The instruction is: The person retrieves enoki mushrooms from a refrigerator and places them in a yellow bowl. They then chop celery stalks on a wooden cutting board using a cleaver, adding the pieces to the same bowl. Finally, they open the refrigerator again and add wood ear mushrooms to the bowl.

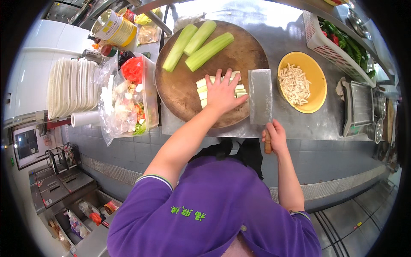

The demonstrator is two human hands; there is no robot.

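Note:
My left hand lies palm down with its fingers spread over cut pale-green vegetable pieces on a round wooden chopping board. The palm hides part of the pieces. In my right hand is the wooden handle of a Chinese cleaver. Its broad metal blade shows its flat side at the board's right edge, just right of the pieces. Three peeled green lengths of vegetable, possibly loofah or gourd, rest at the far side of the board.
Right of the board stands a yellow bowl of pale mushrooms. Beyond it are a white plastic basket of green and red peppers and a metal tray. At left, a clear plastic bin holds food scraps beside stacked white plates.

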